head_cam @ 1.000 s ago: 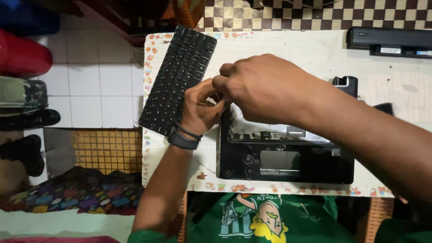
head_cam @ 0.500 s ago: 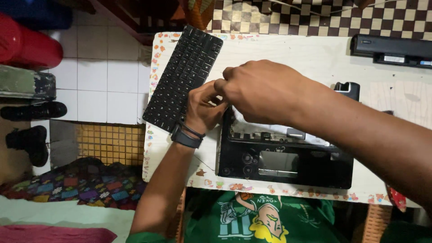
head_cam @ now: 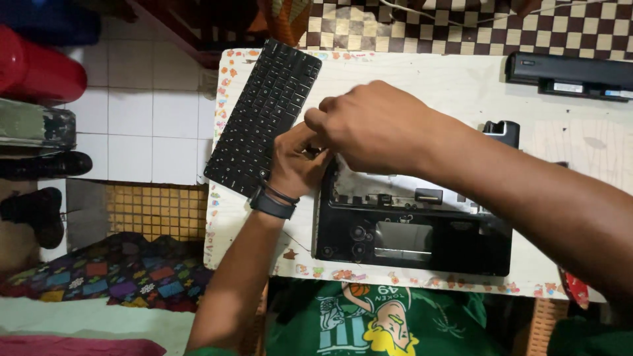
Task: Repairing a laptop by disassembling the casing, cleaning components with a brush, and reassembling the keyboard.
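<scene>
A black laptop base point(head_cam: 455, 247) with its keyboard removed lies on the white table point(head_cam: 461, 82), its inner tray exposed. The detached black keyboard point(head_cam: 264, 115) lies slanted at the table's left edge. My left hand point(head_cam: 297, 165), with a dark band on the wrist, rests at the base's upper left corner, its fingertips hidden under my right hand. My right hand point(head_cam: 376, 125) reaches across from the right, fingers curled together above that same corner. Whatever the fingers pinch is hidden.
A long black battery pack point(head_cam: 570, 72) lies at the table's back right. A small black part point(head_cam: 500, 132) sits behind the base. Left of the table are white floor tiles, shoes point(head_cam: 39, 191), a red object point(head_cam: 36, 66) and a patterned mat point(head_cam: 99, 270).
Both hands stay at the base's upper left corner, the right hand shifting only slightly. The keyboard and base have not moved.
</scene>
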